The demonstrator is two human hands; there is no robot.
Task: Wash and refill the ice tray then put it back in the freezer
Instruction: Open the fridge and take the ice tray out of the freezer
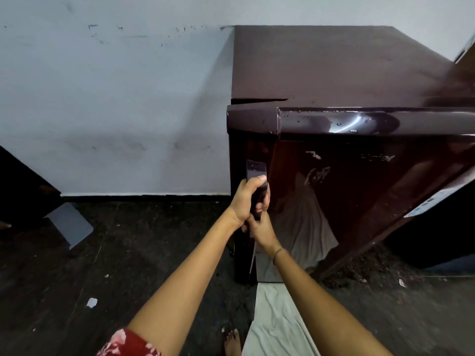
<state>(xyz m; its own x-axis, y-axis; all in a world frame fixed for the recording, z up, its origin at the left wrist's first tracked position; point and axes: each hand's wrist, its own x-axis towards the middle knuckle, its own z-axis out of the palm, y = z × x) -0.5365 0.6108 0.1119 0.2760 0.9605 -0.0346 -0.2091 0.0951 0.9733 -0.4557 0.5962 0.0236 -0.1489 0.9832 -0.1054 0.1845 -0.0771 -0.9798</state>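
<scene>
Pale cloth on floor at 6 o'clock. I note left hand, fingers wrapped round door handle; right hand clamped on it just below, 6 o'clock side. Maroon fridge at 2 o'clock, against white wall.

Dim, bluish light. Glare streaks the fridge door near its top; the floor lies dark. Edges bend, wide-angle.
</scene>
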